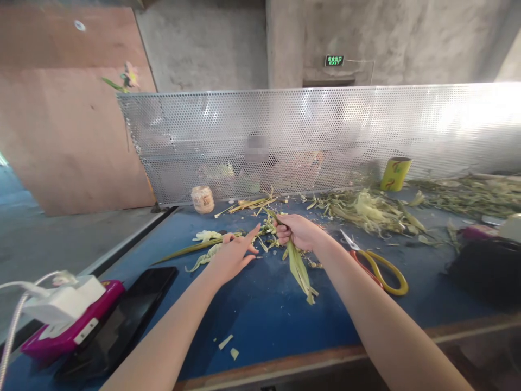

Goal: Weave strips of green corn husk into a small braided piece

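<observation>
My right hand [299, 231] is closed around a bunch of green corn husk [298, 266]. Its wide pale end hangs down toward me, and a narrow tip pokes out above the fingers. To the left, my left hand [236, 254] is held over the table with its fingers spread and nothing in them. Beside and partly behind that hand lie a long green leaf [179, 252] and a pale crinkled husk piece [205, 258]. Curled scraps [266, 239] are scattered between the hands. Scissors [376, 266] with yellow and orange handles rest right of my right forearm.
On the blue table [244, 326] stand a twine-wrapped jar [202, 199] and a yellow can [395, 174]. A husk pile [366, 210] spreads at the right. A phone [122, 320] and a magenta power strip [73, 326] lie at the left. A perforated metal screen [228, 125] borders the back.
</observation>
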The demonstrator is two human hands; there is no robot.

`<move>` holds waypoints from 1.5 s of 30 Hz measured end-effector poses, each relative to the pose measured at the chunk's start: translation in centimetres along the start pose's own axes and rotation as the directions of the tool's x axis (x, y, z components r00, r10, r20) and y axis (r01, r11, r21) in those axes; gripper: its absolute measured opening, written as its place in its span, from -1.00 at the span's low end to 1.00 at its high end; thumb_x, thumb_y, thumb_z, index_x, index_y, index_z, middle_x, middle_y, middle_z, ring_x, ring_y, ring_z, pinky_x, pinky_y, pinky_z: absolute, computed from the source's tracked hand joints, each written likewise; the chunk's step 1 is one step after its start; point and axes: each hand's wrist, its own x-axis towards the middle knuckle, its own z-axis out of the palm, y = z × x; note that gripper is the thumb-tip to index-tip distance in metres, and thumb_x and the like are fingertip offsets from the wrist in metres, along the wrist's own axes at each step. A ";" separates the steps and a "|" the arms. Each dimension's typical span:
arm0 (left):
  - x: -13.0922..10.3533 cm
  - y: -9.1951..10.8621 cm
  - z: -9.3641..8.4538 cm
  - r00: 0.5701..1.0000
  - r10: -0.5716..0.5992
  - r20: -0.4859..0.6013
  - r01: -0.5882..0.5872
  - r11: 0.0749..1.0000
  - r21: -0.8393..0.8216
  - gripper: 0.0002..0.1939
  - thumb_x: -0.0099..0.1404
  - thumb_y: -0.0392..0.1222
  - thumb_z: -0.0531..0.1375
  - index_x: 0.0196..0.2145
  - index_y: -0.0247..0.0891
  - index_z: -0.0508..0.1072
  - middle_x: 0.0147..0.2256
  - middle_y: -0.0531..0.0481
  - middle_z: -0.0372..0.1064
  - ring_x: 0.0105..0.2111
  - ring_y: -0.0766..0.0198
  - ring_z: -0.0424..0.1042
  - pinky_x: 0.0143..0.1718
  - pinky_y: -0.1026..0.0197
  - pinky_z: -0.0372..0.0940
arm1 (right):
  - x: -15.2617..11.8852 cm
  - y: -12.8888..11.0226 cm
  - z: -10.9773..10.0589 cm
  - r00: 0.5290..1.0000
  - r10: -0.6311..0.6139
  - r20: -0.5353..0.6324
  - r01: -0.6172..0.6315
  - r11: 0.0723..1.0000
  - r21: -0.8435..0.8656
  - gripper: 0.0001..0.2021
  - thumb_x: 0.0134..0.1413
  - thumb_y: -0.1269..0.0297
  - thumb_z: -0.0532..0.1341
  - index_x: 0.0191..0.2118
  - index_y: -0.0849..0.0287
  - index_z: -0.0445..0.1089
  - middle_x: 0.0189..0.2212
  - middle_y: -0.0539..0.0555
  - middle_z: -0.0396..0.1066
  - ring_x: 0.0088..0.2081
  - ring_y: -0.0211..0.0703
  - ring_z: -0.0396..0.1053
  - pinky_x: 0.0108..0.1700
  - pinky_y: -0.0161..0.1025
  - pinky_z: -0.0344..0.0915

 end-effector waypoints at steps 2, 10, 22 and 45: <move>0.2 0.5 0.1 1.000 0.009 0.000 -0.009 1.000 0.024 -0.33 0.16 -0.29 0.05 0.18 -0.15 -0.15 -0.34 0.01 0.48 -0.18 0.18 0.31 -0.03 0.06 -0.17 | -0.1 0.0 0.1 1.000 -0.001 0.005 0.001 1.000 0.012 -0.69 0.18 0.32 -0.09 -0.57 0.26 0.14 -0.75 -0.16 -0.11 -0.72 -0.48 -0.17 -0.67 -0.49 -0.12; 0.8 1.1 0.7 0.997 -0.071 -0.043 0.073 0.996 0.049 -0.30 0.12 -0.33 0.07 0.18 -0.21 -0.13 -0.36 -0.04 0.48 -0.18 0.11 0.31 -0.03 0.05 -0.19 | 0.1 0.2 0.2 1.000 -0.013 0.021 0.013 1.000 0.010 -0.68 0.17 0.32 -0.08 -0.56 0.28 0.17 -0.75 -0.15 -0.08 -0.72 -0.48 -0.16 -0.65 -0.48 -0.10; 0.9 1.2 1.0 0.985 -0.110 -0.132 0.110 0.994 -0.008 -0.24 0.11 -0.35 0.04 0.19 -0.27 -0.27 -0.43 0.02 0.46 -0.34 0.19 0.36 -0.04 0.05 -0.13 | 0.3 0.5 0.4 0.999 -0.030 0.024 0.030 1.000 0.001 -0.70 0.17 0.32 -0.07 -0.56 0.28 0.16 -0.77 -0.15 -0.07 -0.73 -0.49 -0.15 -0.65 -0.48 -0.10; 0.6 3.1 -1.6 0.798 -0.457 -0.393 -0.032 0.618 -0.785 -0.09 0.02 -0.18 0.23 0.20 -0.27 -0.23 -0.41 0.00 0.45 -0.26 0.19 0.38 -0.20 0.13 0.21 | -0.3 1.4 2.3 0.998 -0.022 0.056 0.037 0.955 -0.293 -0.77 -0.31 0.30 0.32 -0.51 0.27 0.26 -0.76 -0.21 -0.07 -0.69 -0.49 -0.12 -0.64 -0.43 -0.11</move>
